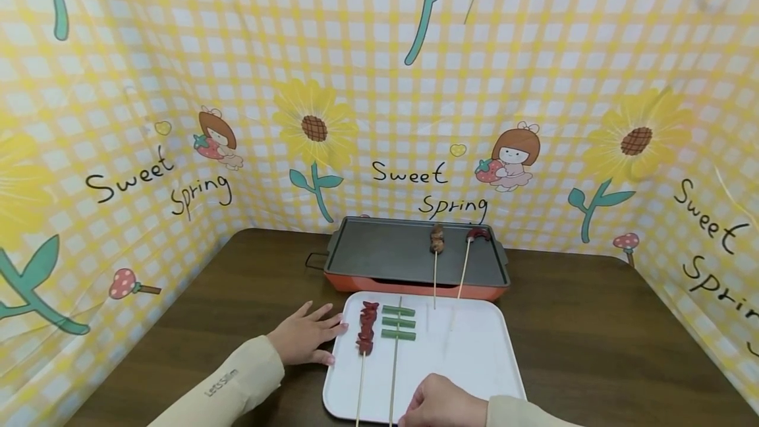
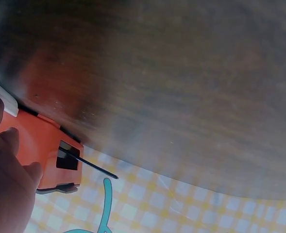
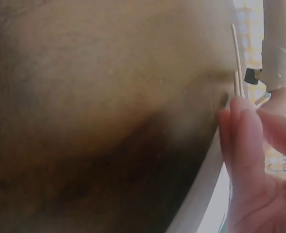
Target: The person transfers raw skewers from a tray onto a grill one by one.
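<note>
On the white tray [image 1: 468, 374] lie a skewer of dark red pieces [image 1: 367, 329] and a skewer of green vegetable sticks [image 1: 398, 323]. My right hand [image 1: 441, 402] is over the tray's near edge, its fingertips by the green skewer's stick. In the right wrist view, my right thumb and fingers pinch a thin wooden stick [image 3: 237, 83], with another stick end beside it. My left hand [image 1: 305, 335] has its fingers spread at the tray's left edge, fingertips at the rim. In the left wrist view only part of the left hand [image 2: 7, 170] shows.
Behind the tray stands a red electric griddle [image 1: 385, 252] with a dark plate. A browned meat skewer [image 1: 437, 239] and a skewer with a dark red curled piece [image 1: 477, 234] lie on it, sticks reaching toward the tray. A checked cloth [image 1: 379, 84] hangs around the wooden table [image 1: 581, 335].
</note>
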Tool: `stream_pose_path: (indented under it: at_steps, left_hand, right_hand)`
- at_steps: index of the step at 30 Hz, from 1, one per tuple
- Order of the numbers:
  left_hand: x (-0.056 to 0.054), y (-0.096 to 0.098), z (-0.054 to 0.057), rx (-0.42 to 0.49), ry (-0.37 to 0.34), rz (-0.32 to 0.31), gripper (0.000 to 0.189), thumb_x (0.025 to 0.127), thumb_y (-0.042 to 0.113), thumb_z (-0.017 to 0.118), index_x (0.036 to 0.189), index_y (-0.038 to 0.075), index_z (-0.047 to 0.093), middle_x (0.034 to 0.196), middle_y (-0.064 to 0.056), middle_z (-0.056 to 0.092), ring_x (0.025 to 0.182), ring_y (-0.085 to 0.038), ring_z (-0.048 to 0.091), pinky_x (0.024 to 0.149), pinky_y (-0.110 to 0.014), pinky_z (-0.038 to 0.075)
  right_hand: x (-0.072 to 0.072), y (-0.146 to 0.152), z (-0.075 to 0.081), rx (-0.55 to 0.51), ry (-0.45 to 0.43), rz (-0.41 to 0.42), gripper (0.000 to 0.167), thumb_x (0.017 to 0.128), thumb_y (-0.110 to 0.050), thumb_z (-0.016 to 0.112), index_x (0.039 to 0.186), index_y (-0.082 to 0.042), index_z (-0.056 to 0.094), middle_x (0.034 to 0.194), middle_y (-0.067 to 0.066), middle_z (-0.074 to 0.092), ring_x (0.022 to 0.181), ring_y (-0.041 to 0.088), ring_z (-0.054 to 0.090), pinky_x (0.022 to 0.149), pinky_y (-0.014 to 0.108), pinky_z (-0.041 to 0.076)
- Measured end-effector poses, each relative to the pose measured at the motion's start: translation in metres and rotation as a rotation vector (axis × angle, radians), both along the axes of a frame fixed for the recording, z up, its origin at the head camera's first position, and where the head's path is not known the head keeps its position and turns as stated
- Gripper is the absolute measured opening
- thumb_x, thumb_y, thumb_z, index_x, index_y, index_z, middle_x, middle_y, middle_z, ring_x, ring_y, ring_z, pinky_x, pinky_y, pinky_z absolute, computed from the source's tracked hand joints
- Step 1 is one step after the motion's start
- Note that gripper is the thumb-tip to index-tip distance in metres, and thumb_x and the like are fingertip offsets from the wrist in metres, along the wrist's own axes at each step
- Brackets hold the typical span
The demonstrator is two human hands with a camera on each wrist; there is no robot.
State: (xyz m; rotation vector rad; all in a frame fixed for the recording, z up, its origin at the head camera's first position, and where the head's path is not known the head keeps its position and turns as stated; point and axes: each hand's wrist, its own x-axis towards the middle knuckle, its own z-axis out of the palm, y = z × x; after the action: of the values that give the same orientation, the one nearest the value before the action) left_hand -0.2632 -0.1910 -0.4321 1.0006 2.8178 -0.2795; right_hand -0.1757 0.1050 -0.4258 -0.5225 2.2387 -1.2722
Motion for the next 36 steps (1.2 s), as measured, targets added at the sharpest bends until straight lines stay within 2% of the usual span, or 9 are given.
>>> stream_pose_path:
  at_steps: [8,16,23,27,32,36]
  left_hand:
    - [0.004,0.002,0.004,-0.011,0.002,0.019,0.067,0.087,0.057,0.054,0.143,0.02,0.048,0.147,-0.001,0.044,0.14,-0.029,0.03,0.109,-0.055,0.021]
    - [0.003,0.001,0.003,-0.001,0.009,0.005,0.066,0.087,0.056,0.053,0.143,0.019,0.049,0.146,-0.002,0.045,0.14,-0.029,0.031,0.109,-0.056,0.022]
    - [0.003,0.004,0.003,-0.009,-0.003,0.018,0.067,0.087,0.056,0.054,0.143,0.02,0.049,0.146,0.0,0.045,0.14,-0.029,0.03,0.109,-0.055,0.021]
    - [0.004,0.003,0.002,-0.003,0.0,0.014,0.067,0.087,0.057,0.054,0.143,0.02,0.049,0.146,-0.001,0.045,0.14,-0.029,0.031,0.109,-0.056,0.022]
    - [0.003,0.002,0.003,0.011,0.001,0.008,0.067,0.087,0.056,0.054,0.142,0.019,0.049,0.146,-0.002,0.045,0.14,-0.03,0.03,0.109,-0.056,0.022]
    - [0.002,0.001,0.003,0.01,-0.002,0.01,0.067,0.087,0.056,0.054,0.143,0.019,0.049,0.146,-0.002,0.045,0.14,-0.03,0.03,0.109,-0.056,0.022]
  right_hand:
    - [0.001,-0.014,-0.005,0.022,-0.009,-0.032,0.021,0.079,-0.012,0.074,0.065,0.003,0.07,0.055,0.003,0.061,0.051,0.006,0.051,0.052,0.023,0.043]
    - [-0.005,-0.025,-0.012,0.105,0.009,-0.05,0.031,0.078,-0.019,0.076,0.054,-0.005,0.063,0.045,-0.007,0.047,0.044,0.005,0.039,0.046,0.021,0.03]
    - [-0.004,-0.022,-0.011,0.063,0.037,-0.012,0.026,0.078,-0.011,0.074,0.058,0.003,0.065,0.047,-0.006,0.051,0.046,0.006,0.044,0.05,0.022,0.039]
    - [-0.002,-0.022,-0.011,0.066,0.065,-0.006,0.023,0.078,-0.007,0.073,0.06,0.003,0.063,0.051,-0.006,0.05,0.049,0.006,0.044,0.052,0.022,0.039]
    - [0.001,-0.02,-0.012,0.075,0.028,-0.04,0.021,0.08,-0.002,0.07,0.063,-0.003,0.057,0.054,-0.004,0.048,0.053,0.009,0.044,0.053,0.023,0.037]
    - [0.003,-0.018,-0.011,0.044,-0.001,-0.042,0.02,0.08,0.003,0.067,0.065,-0.002,0.056,0.055,-0.004,0.047,0.053,0.009,0.041,0.053,0.022,0.034]
